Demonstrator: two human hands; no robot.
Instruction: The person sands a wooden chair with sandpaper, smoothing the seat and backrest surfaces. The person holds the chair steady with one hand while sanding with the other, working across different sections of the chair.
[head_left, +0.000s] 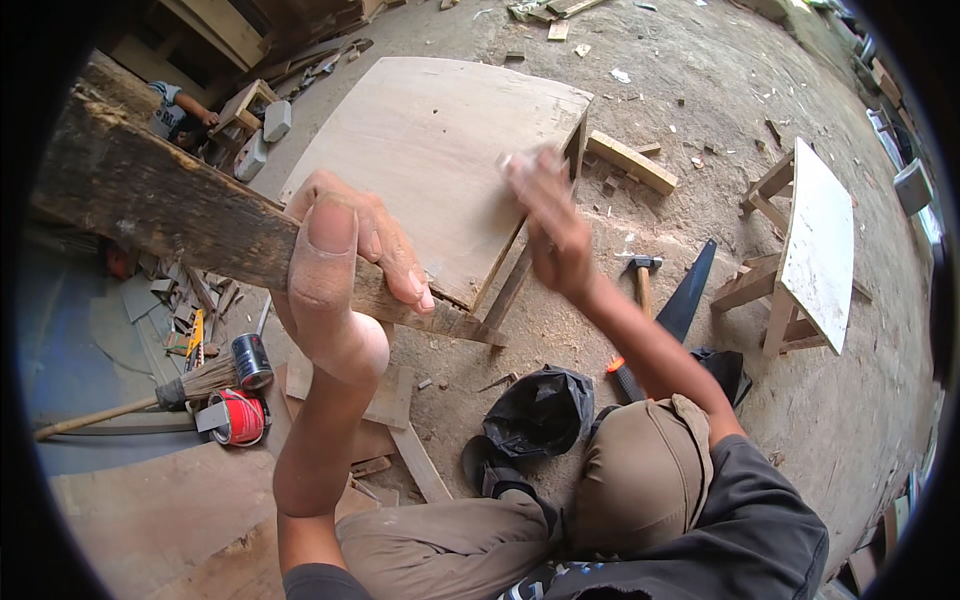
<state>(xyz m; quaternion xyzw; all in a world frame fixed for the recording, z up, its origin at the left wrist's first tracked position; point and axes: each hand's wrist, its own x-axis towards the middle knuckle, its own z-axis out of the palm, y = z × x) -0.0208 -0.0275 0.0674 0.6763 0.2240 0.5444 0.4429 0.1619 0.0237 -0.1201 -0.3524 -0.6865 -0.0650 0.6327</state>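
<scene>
Setting: a sawdust-strewn workshop floor (860, 420) filled the frame.
Left hand (335, 275): at centre left, fingers clenched around a dark weathered plank (170, 200).
Plank axis: it ran from upper left down to the frame's centre.
Right hand (548, 225): blurred, grip unclear, over the plywood panel (430, 150) beyond the plank.
Farther: a hammer (642, 275) and handsaw (688, 295) at right.
</scene>
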